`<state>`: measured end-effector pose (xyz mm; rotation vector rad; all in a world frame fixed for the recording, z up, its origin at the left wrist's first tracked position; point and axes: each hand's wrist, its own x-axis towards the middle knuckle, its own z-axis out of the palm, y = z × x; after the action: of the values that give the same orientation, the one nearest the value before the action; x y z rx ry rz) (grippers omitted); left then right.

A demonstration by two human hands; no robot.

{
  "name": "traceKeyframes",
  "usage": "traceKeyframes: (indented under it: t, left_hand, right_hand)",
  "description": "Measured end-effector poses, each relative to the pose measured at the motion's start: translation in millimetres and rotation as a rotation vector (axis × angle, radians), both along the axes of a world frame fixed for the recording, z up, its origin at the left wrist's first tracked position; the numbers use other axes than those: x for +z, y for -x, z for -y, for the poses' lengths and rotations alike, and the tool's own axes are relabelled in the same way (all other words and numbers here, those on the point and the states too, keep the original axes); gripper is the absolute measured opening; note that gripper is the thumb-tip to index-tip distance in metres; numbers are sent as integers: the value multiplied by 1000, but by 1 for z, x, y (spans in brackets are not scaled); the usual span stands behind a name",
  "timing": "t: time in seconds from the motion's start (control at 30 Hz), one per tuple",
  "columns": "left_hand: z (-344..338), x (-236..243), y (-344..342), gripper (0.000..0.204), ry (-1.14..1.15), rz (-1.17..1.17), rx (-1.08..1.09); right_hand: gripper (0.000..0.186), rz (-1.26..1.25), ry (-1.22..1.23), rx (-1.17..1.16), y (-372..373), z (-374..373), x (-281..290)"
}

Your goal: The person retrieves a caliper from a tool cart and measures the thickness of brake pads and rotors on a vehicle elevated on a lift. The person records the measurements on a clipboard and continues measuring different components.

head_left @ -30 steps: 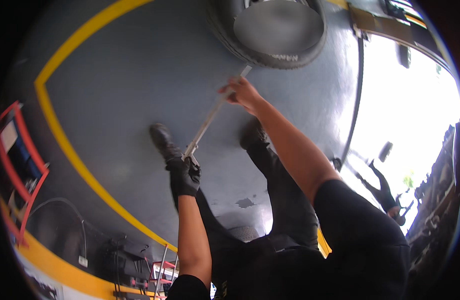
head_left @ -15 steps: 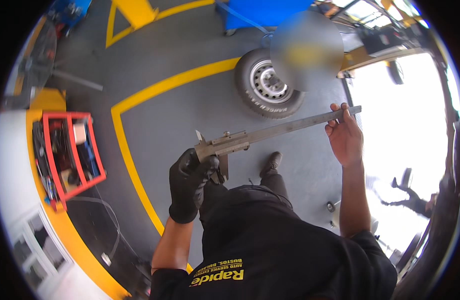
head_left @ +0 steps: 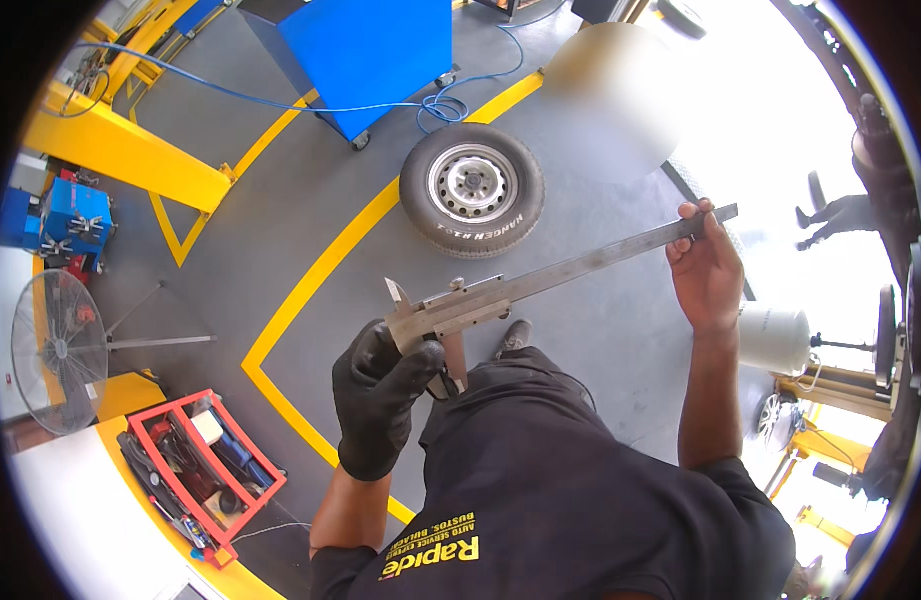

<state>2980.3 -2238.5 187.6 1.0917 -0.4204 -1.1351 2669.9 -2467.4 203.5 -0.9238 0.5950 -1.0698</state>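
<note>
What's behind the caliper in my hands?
Behind the caliper, grey floor shows along most of its length; what it, the left hand and right hand cover is hidden.

The gloved left grip (head_left: 379, 398) curls closed, the bare right grip (head_left: 710, 268) pinching

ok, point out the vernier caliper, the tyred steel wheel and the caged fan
Vernier caliper (head_left: 561, 271): head view, on the bare beam right of the slider.
Tyred steel wheel (head_left: 473, 184): head view, near the hub at the rim's centre.
Caged fan (head_left: 62, 348): head view, on the hub of its round cage.
</note>
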Motion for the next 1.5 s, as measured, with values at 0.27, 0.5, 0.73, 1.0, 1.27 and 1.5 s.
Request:
traceKeyframes:
  t: [0.27, 0.5, 0.73, 1.0, 1.27, 1.5]
  left_hand:
    - [45, 32, 37, 25, 0, 85, -45]
    - [143, 10, 80, 25, 40, 367, -216]
    - [231, -30, 83, 27, 189, 439, -138]
    - [393, 1, 86, 14, 448, 647, -167]
    - [532, 21, 63, 18, 400, 576, -280]
    - [673, 49, 52, 18, 434, 949, -234]
  right_hand:
    - [18, 61, -34, -37, 47, 34, 6]
    - [18, 10, -27, -166, 129, 98, -32]
    - [19, 114, -62, -104, 138, 98, -1]
    - [29, 230, -75, -197, 187, 139, 8]
    - [28, 283, -153, -103, 193, 260, -49]
    - [19, 326, -270, -127, 174, 387, -80]
